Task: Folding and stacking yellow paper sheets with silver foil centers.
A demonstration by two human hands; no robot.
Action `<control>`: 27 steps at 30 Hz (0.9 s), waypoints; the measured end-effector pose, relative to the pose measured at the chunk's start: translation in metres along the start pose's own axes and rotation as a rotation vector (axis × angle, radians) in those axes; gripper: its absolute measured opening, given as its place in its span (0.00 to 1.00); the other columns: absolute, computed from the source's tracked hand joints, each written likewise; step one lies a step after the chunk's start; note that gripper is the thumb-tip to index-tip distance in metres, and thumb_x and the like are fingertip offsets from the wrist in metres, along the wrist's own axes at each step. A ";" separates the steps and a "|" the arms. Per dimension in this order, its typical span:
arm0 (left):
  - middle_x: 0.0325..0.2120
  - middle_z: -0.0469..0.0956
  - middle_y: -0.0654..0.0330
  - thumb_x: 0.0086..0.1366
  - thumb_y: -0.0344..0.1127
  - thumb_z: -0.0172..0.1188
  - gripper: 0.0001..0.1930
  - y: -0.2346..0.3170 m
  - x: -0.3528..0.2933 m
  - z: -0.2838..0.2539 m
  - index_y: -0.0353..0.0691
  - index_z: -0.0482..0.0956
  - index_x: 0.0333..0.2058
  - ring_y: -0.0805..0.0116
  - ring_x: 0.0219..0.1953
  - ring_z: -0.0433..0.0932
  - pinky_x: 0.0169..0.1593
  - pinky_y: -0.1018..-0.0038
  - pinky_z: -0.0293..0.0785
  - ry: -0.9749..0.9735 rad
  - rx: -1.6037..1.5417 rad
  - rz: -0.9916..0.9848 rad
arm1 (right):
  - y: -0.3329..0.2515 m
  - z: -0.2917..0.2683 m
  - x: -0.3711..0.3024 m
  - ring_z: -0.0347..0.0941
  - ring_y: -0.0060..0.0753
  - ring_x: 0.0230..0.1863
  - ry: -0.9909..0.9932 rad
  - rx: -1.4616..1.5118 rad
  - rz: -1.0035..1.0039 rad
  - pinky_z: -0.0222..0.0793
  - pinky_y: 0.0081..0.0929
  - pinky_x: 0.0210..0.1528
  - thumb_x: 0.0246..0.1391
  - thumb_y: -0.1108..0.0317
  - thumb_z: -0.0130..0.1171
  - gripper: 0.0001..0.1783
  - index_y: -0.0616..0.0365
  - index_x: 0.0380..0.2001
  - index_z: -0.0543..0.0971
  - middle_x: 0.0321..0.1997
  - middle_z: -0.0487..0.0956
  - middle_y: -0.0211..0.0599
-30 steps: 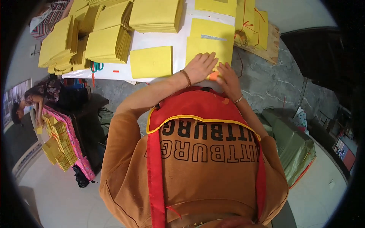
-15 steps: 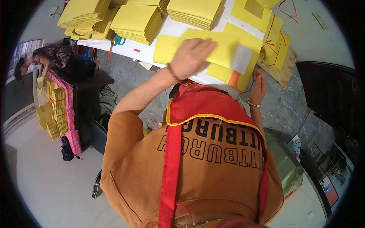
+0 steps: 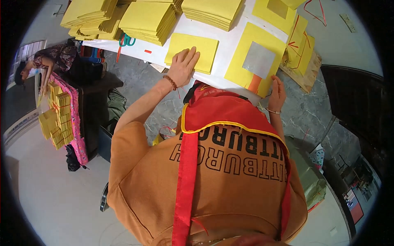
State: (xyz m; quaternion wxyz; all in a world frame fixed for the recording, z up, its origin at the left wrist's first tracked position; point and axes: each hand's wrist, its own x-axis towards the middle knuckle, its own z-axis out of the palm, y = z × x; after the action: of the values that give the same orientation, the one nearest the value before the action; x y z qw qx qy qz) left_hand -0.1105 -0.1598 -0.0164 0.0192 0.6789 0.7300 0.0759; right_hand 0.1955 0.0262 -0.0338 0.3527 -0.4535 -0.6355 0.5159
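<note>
My left hand [image 3: 184, 67] lies with its fingers stretched out over a flat yellow paper piece [image 3: 205, 47], near the front edge of the white table. To the right, a larger yellow sheet [image 3: 236, 67] bears a silver-grey square [image 3: 258, 59] and a short orange strip [image 3: 254, 84]. My right hand [image 3: 278, 96] is just off that sheet's near right corner, at the table edge. Its fingers are drawn together; whatever they hold is too small to make out.
Thick stacks of yellow folded paper [image 3: 147, 20] line the table's far side. Green scissor handles [image 3: 127, 39] show at its left edge. Tied yellow packets [image 3: 298, 45] rest on a wooden board [image 3: 305, 84] at right. At far left, a person [image 3: 57, 59] leans over yellow bundles [image 3: 61, 117].
The yellow piece that reached across the silver-grey square now lies apart from it on the left, looking smaller. My left hand has moved left and nearer. My right hand has barely shifted.
</note>
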 end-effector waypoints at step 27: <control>0.33 0.73 0.59 0.54 0.37 0.58 0.10 0.091 0.101 0.009 0.40 0.76 0.34 0.60 0.38 0.70 0.42 0.69 0.67 0.021 -0.498 0.602 | 0.029 -0.002 0.008 0.69 0.33 0.46 -0.101 -0.178 -0.253 0.62 0.29 0.49 0.47 0.65 0.57 0.08 0.56 0.28 0.81 0.38 0.77 0.33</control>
State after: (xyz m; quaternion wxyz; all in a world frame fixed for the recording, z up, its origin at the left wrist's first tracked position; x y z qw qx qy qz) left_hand -0.0276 -0.0526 -0.0051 0.1528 0.8365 0.4575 0.2601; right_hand 0.2008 0.0355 -0.0623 0.3407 -0.3728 -0.7477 0.4311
